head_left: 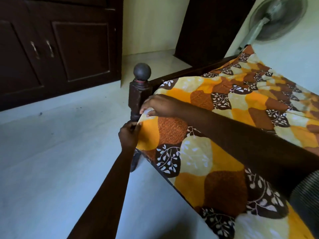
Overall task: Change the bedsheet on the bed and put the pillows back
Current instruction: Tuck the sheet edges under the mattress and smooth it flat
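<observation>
Plainly, one sheet [198, 152], patterned in orange, brown and cream leaves, covers the bed [181, 73] and hangs over its near corner, beside the one dark bedpost [139, 94] with a ball top. Two hands meet at that corner. The left hand [128, 136] pinches the sheet's edge between thumb and curled fingers just below the post. The right hand [159, 105], its arm stretched across the bed, curls its fingers round a pale fold of sheet against the post. That arm hides a strip of the sheet. One striped sleeve [307, 195] shows at the right. Across the pale floor [51, 161] stands one dark cupboard [60, 49] with two handles [50, 49]. One fan [276, 18] shows beyond the bed.
</observation>
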`<action>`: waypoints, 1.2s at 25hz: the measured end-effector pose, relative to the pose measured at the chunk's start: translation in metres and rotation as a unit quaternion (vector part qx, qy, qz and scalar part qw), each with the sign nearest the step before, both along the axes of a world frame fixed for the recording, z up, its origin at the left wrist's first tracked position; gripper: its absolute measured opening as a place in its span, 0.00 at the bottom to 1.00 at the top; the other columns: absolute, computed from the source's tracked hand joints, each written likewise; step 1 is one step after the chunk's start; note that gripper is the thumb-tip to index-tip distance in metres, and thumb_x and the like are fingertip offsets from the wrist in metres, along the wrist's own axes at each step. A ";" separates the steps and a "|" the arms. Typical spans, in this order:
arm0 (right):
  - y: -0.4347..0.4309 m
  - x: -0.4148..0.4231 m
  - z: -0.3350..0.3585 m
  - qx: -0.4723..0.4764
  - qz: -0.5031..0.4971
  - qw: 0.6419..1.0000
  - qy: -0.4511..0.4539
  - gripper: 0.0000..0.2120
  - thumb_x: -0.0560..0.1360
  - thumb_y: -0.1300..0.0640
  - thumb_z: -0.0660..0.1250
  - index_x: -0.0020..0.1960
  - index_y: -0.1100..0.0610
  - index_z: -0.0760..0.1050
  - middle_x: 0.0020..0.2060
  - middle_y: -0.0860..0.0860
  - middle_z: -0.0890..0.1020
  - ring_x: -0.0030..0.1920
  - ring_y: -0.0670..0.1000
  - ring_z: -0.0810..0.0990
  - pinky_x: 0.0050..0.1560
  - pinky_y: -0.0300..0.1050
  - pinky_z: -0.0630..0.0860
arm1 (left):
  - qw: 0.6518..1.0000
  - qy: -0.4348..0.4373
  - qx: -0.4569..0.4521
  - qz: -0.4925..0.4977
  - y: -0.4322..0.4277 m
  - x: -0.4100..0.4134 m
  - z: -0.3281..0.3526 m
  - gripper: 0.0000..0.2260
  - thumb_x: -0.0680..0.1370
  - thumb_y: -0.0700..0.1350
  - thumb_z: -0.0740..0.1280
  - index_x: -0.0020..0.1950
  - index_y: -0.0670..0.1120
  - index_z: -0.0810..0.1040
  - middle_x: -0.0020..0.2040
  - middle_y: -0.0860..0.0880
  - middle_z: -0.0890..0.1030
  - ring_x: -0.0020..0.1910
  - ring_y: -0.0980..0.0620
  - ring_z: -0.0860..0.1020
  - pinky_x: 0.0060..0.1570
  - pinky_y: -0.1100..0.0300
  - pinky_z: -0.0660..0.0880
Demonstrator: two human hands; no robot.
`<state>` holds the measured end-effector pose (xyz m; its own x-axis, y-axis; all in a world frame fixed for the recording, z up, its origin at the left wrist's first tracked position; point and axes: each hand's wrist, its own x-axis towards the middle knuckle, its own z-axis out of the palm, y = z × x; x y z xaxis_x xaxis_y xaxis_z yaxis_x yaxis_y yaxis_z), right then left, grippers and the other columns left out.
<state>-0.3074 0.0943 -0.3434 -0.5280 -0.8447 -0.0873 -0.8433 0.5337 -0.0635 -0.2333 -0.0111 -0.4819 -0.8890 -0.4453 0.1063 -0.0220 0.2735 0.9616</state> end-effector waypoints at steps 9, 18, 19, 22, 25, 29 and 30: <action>-0.018 -0.016 0.004 0.298 0.034 0.951 0.073 0.17 0.78 0.47 0.59 0.64 0.51 0.74 0.60 0.50 0.76 0.63 0.51 0.72 0.57 0.48 0.65 | 0.962 -0.039 0.222 -0.153 -0.036 0.001 0.005 0.13 0.80 0.50 0.58 0.43 0.46 0.78 0.38 0.47 0.80 0.38 0.53 0.76 0.38 0.64 0.74; -0.004 -0.008 -0.036 0.152 0.040 0.944 0.290 0.07 0.69 0.51 0.67 0.34 0.51 0.80 0.34 0.46 0.77 0.43 0.51 0.75 0.44 0.46 0.60 | 0.978 0.065 -0.196 -0.028 -0.017 -0.004 -0.013 0.18 0.75 0.56 0.62 0.59 0.46 0.80 0.55 0.43 0.79 0.55 0.42 0.74 0.53 0.53 0.71; -0.005 -0.007 -0.034 0.139 0.019 0.955 0.261 0.08 0.73 0.52 0.64 0.40 0.52 0.81 0.39 0.47 0.78 0.48 0.52 0.74 0.47 0.48 0.58 | 0.977 0.055 -0.206 -0.017 -0.010 -0.005 -0.012 0.17 0.74 0.55 0.66 0.57 0.46 0.81 0.54 0.42 0.79 0.55 0.41 0.74 0.51 0.54 0.70; -0.005 0.001 -0.025 0.104 -0.053 0.977 0.176 0.10 0.76 0.49 0.63 0.52 0.49 0.81 0.50 0.46 0.79 0.57 0.51 0.70 0.53 0.48 0.58 | 0.987 0.049 -0.152 -0.022 -0.004 -0.019 -0.002 0.11 0.73 0.46 0.71 0.51 0.41 0.83 0.49 0.39 0.81 0.51 0.38 0.77 0.47 0.60 0.67; 0.002 0.044 -0.027 -0.298 -0.235 0.921 0.081 0.09 0.75 0.55 0.66 0.54 0.52 0.80 0.51 0.48 0.81 0.52 0.48 0.76 0.52 0.40 0.68 | 0.992 0.001 -0.110 -0.058 -0.011 -0.027 0.008 0.10 0.73 0.43 0.71 0.49 0.38 0.83 0.46 0.38 0.84 0.46 0.46 0.81 0.45 0.64 0.68; 0.012 0.142 -0.073 -0.628 -0.453 0.529 -0.349 0.14 0.79 0.59 0.59 0.63 0.59 0.74 0.51 0.50 0.80 0.48 0.43 0.78 0.45 0.32 0.75 | 0.995 0.019 -0.069 -0.064 -0.009 -0.024 0.001 0.07 0.73 0.40 0.71 0.44 0.37 0.84 0.37 0.38 0.83 0.27 0.64 0.75 0.39 0.73 0.71; 0.013 0.156 -0.090 -0.650 -0.468 0.437 -0.409 0.14 0.79 0.61 0.58 0.64 0.61 0.72 0.54 0.53 0.79 0.51 0.47 0.78 0.48 0.36 0.75 | 0.995 0.037 -0.079 -0.044 -0.006 -0.024 0.000 0.06 0.72 0.40 0.72 0.42 0.37 0.84 0.36 0.39 0.83 0.28 0.60 0.76 0.41 0.67 0.73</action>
<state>-0.1514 0.1072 -0.4332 -0.9366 0.0916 -0.3383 0.2950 -0.3154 -0.9020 -0.2570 -0.0171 -0.4824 -0.9114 -0.3380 0.2345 0.0776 0.4186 0.9049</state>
